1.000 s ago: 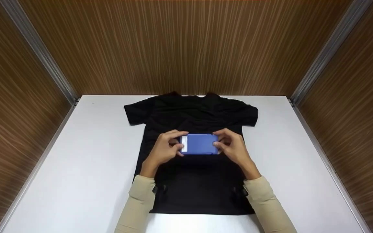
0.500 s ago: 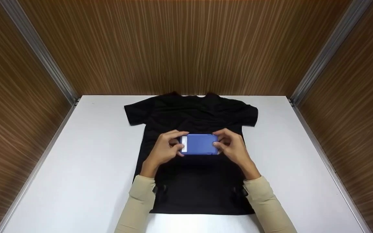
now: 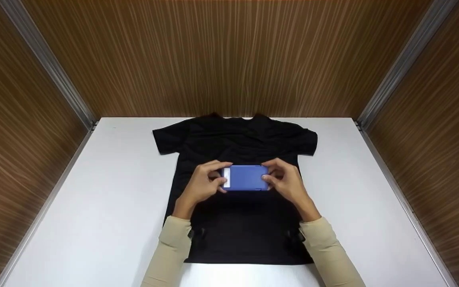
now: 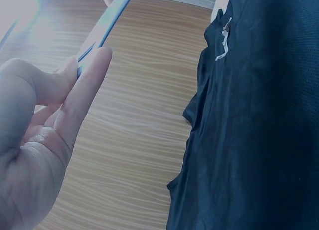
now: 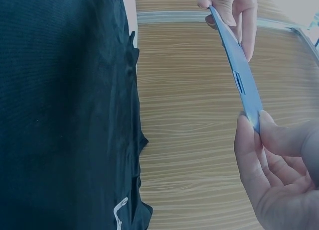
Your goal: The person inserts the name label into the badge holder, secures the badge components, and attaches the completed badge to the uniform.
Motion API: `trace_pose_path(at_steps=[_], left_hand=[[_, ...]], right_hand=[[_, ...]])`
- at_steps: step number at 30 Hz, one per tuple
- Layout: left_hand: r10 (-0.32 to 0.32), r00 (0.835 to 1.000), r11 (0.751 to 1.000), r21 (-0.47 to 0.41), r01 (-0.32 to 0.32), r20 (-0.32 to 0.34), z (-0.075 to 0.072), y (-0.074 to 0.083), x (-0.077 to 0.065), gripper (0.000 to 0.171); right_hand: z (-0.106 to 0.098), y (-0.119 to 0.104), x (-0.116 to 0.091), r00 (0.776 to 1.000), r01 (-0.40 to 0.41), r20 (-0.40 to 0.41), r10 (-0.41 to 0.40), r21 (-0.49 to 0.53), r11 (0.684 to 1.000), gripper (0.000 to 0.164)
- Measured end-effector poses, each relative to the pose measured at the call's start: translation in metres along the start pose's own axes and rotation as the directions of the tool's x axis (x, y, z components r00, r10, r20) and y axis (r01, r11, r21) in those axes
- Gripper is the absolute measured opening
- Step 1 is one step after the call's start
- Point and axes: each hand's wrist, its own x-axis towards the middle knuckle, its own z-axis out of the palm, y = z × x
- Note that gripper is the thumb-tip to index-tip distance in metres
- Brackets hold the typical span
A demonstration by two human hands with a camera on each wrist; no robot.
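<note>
A flat blue rectangular case (image 3: pixel 247 177) with a white strip at its left end is held level above a black T-shirt (image 3: pixel 249 235). My left hand (image 3: pixel 203 183) pinches the left end between thumb and fingers. At the other end, my right hand (image 3: pixel 289 180) pinches the case the same way. Seen edge-on in the right wrist view, the blue case (image 5: pixel 237 65) looks thin, with a small slot along its edge. The left wrist view shows fingers of the left hand (image 4: pixel 45 120) at one end of it. The shirt lies spread out, neckline toward the back wall.
The white table (image 3: pixel 126 191) runs under the shirt and out to both sides. Wood-grain panels stand at the back (image 3: pixel 229 59) and on both sides, with metal rails (image 3: pixel 50 59) at the corners. A small white tag (image 4: pixel 223 43) shows at the shirt's neckline.
</note>
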Motion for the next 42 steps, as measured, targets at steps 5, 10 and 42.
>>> trace_pose_path(at_steps=[5,10,42], left_hand=[[-0.001,1.000,1.000,-0.009,0.001,0.002,0.0012,-0.0011,-0.0001,0.050],[0.000,1.000,1.000,-0.025,0.000,-0.004,0.0023,-0.0006,0.0005,0.049],[-0.016,1.000,1.000,-0.003,0.016,0.005,0.0043,-0.0027,0.0014,0.049]], right_hand=[[0.0008,0.0000,-0.0002,1.000,-0.001,-0.007,0.001,0.002,1.000,0.027],[0.0012,-0.0009,-0.0006,1.000,0.004,-0.010,-0.004,0.003,1.000,0.027],[0.0039,-0.0020,0.0002,0.999,-0.033,-0.003,0.033,-0.031,0.999,0.029]])
